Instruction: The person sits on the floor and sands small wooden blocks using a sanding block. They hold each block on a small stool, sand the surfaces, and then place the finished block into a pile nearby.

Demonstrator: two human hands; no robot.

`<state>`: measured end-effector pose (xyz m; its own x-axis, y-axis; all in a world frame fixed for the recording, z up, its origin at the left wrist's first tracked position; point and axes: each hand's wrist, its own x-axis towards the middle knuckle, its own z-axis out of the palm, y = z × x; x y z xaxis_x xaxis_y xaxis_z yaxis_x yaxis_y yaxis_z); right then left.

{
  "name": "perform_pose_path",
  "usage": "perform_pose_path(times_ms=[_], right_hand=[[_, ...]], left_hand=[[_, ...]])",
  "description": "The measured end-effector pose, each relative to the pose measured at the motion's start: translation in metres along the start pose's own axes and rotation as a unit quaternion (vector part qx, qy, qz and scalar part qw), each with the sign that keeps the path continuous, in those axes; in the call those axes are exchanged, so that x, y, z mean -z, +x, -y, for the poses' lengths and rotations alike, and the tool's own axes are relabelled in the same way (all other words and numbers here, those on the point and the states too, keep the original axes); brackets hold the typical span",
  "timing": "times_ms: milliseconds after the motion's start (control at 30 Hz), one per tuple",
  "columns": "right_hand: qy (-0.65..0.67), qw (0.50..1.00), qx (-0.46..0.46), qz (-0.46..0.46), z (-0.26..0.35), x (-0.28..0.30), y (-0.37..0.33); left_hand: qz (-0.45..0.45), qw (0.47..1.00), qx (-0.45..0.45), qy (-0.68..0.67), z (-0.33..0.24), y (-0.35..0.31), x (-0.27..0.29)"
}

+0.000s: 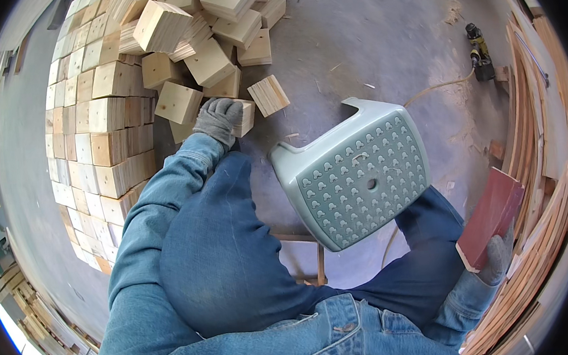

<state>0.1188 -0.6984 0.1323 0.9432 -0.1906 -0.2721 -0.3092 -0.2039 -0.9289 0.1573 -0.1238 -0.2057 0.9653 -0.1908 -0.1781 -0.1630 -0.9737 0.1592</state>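
Note:
My left hand (218, 120), in a grey glove, reaches forward to the near edge of a loose pile. Its fingers are curled on a pale wooden block (245, 118), whose right part shows beside the glove. Just right of it another wooden block (269, 96) lies on the floor. Out to the right, beside my knee, my gloved right hand (499, 259) grips a flat, reddish-brown board (491, 218) with a pale end edge. Between my knees stands a grey-green plastic stool (364, 178), its top dotted with small raised shapes and pierced by a hole.
Left of the pile rises a neat stack of wooden blocks (114, 137). More loose blocks (211, 62) are heaped ahead. A power tool (479, 52) with a hose (438, 86) lies at the far right. Long wooden strips (526, 112) line the right side.

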Motion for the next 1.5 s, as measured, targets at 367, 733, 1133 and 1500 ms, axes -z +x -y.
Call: perform_pose_path(times_ms=[367, 733, 1133, 1500], right_hand=[[0.067, 0.996, 0.055, 0.035, 0.001, 0.008, -0.015], [0.2, 0.967, 0.137, 0.078, -0.015, 0.028, -0.016], [0.231, 0.965, 0.121, 0.037, -0.027, 0.035, -0.017], [0.172, 0.979, 0.105, 0.012, -0.037, 0.047, -0.019]], left_hand=[[-0.07, 0.983, 0.121, -0.115, -0.01, -0.038, 0.135], [-0.278, 0.958, 0.007, -0.064, -0.049, -0.081, 0.362], [-0.272, 0.945, 0.001, -0.183, -0.198, -0.092, 0.326], [-0.041, 0.967, 0.119, -0.219, -0.257, -0.105, 0.242]])
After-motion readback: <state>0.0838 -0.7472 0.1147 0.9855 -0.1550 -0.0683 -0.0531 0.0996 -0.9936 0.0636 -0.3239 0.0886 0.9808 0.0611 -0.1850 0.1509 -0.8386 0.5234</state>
